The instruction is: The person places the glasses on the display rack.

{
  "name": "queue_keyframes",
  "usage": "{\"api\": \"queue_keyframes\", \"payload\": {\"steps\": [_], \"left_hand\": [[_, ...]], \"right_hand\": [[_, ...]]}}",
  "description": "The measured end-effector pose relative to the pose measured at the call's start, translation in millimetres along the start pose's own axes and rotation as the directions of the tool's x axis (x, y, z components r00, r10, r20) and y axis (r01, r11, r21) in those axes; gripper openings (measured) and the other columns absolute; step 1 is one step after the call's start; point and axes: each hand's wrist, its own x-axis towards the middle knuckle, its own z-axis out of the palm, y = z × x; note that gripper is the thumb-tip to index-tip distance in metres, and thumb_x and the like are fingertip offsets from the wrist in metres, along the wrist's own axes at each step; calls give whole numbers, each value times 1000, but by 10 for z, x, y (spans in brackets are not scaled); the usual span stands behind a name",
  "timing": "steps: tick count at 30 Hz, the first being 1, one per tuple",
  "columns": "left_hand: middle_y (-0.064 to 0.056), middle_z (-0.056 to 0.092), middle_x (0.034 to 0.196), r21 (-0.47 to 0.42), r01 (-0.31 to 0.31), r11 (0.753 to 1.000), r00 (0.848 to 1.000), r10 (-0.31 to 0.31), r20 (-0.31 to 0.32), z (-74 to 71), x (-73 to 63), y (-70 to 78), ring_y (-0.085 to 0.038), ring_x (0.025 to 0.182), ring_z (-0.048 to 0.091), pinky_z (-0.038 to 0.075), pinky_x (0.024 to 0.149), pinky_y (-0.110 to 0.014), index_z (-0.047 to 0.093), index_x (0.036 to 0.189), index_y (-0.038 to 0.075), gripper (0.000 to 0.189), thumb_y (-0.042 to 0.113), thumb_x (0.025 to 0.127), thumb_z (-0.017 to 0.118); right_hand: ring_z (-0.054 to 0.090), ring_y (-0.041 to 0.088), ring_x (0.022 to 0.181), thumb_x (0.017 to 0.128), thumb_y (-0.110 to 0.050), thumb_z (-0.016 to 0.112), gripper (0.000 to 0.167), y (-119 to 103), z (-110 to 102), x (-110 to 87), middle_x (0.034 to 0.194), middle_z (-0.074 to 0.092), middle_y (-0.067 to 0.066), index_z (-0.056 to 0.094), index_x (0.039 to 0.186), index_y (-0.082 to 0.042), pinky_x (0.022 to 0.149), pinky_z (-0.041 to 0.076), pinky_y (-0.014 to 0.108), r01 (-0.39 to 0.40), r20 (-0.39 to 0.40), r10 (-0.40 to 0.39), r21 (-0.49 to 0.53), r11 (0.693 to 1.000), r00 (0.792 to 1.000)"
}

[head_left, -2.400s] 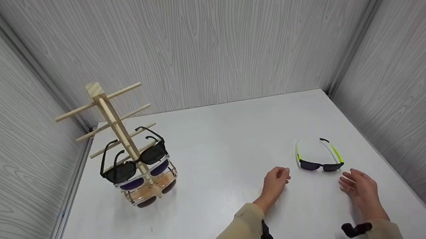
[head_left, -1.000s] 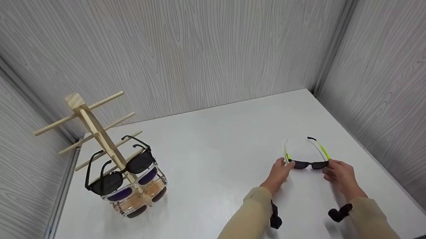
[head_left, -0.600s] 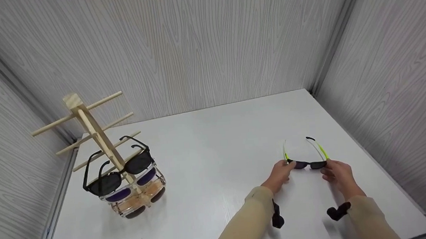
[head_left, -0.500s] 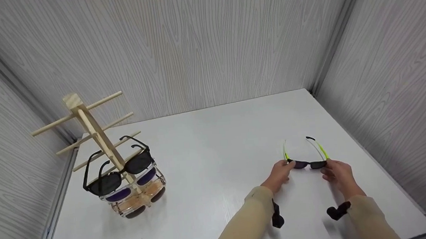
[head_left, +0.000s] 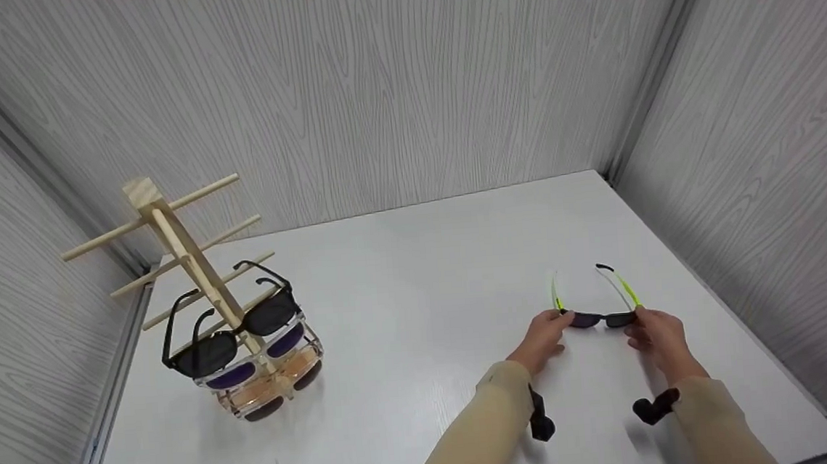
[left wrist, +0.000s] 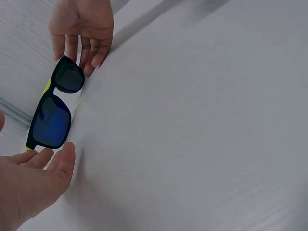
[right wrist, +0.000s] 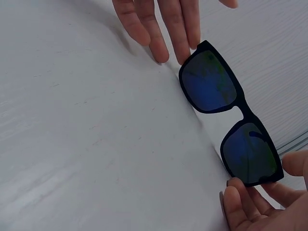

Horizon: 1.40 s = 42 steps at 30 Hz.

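Note:
A pair of sunglasses (head_left: pixel 601 319) with a black front, dark bluish lenses and yellow-green temples is at the right of the table, its temples unfolded and pointing away from me. My left hand (head_left: pixel 543 336) pinches the left corner of the frame. At the right corner, my right hand (head_left: pixel 662 338) pinches the frame by the hinge. In the left wrist view the lenses of the sunglasses (left wrist: pixel 52 120) shine blue between both hands. The right wrist view shows the same sunglasses (right wrist: pixel 209 86) from the front, fingertips at either end.
A wooden display rack (head_left: pixel 190 258) with several crossbars stands at the left. Black sunglasses (head_left: pixel 235 335) hang on it above two clear-framed pairs, one with purple lenses (head_left: pixel 286 340). Grey wood-grain panels (head_left: pixel 403 87) enclose the white table (head_left: pixel 403 298) at the back and sides.
Both hands have come in from either side to the sunglasses and now pinch the frame's corners. Over the last half second hands and sunglasses hardly move.

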Motion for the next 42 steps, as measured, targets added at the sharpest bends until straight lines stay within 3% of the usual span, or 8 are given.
{"api": "queue_keyframes", "payload": {"steps": [5,12,18,23,29,37,42], "left_hand": [[-12,55,124,-11,-10,1000,1000,10,-27,2,-10,8,-30,116,50,44,92,-42,49,129,4,52,34,89,62],[-6,59,103,-11,-62,998,993,60,-98,-28,-21,-1,-25,101,56,48,83,-38,55,119,5,42,32,87,64],[-2,59,95,-32,-119,992,981,112,-158,-60,-38,4,-24,93,56,48,75,-35,58,113,6,35,29,88,64],[0,61,92,-43,-159,986,965,146,-218,-87,-66,25,-22,89,57,47,70,-31,61,108,8,27,26,88,63],[-1,60,90,14,-212,977,940,208,-270,-140,-109,65,-23,90,59,47,74,-32,61,106,7,25,23,87,62],[-1,60,88,28,-214,976,939,214,-271,-261,-169,50,-22,87,59,46,73,-30,63,109,8,26,23,88,61],[0,61,89,62,-242,968,928,250,-275,-339,-202,19,-20,85,60,47,72,-29,64,109,8,27,26,89,61]], "right_hand": [[62,12,78,97,-28,47,42,-8,6,-31,83,62,-3,40,129,-1,73,52,27,12,2,-12,33,999,1000],[63,14,84,96,-29,51,32,-15,49,-147,90,61,-2,44,120,-9,77,52,29,-19,28,16,111,994,999],[61,16,90,95,-26,54,27,-37,118,-293,97,59,1,45,116,-11,84,50,33,-45,55,34,210,977,998],[63,16,90,94,-24,55,27,-21,166,-373,91,63,-1,45,115,-9,83,50,33,1,71,-20,257,966,997],[64,16,91,94,-24,56,26,17,232,-432,90,64,-1,47,112,-7,81,50,29,51,87,-74,240,969,993],[64,16,92,94,-23,57,21,31,308,-519,92,65,0,49,106,-8,82,50,29,71,113,-98,223,972,989],[64,17,91,94,-23,56,21,79,359,-542,92,65,0,49,107,-7,83,50,30,83,125,-111,209,974,986]]}}
